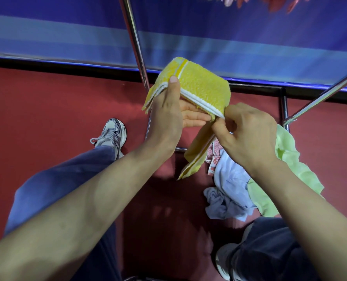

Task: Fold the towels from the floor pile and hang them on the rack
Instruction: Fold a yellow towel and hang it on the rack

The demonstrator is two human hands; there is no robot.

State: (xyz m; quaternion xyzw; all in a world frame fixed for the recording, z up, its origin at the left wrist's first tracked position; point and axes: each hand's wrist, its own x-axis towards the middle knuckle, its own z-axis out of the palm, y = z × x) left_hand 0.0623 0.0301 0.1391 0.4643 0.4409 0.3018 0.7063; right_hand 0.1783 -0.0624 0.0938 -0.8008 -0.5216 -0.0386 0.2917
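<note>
A yellow towel [201, 88] with white edge stripes is held up in front of me, partly folded, one end hanging down toward the floor. My left hand [166, 114] grips its left folded edge, thumb on top and fingers underneath. My right hand [247, 132] pinches the white-striped edge at the towel's right corner. The floor pile [229, 189] lies below my right arm: a pale blue cloth, a light green cloth and a pink patterned piece. Chrome rack bars [136, 43] rise behind the towel, and another bar [320, 98] slants at the right.
Red floor [47, 118] spreads to the left. A blue striped cloth wall [67, 31] stands behind the rack. My left shoe [111, 134] and jeans leg are at the left, my right shoe [225, 260] at the bottom. A black rack base frame [282, 102] runs along the floor.
</note>
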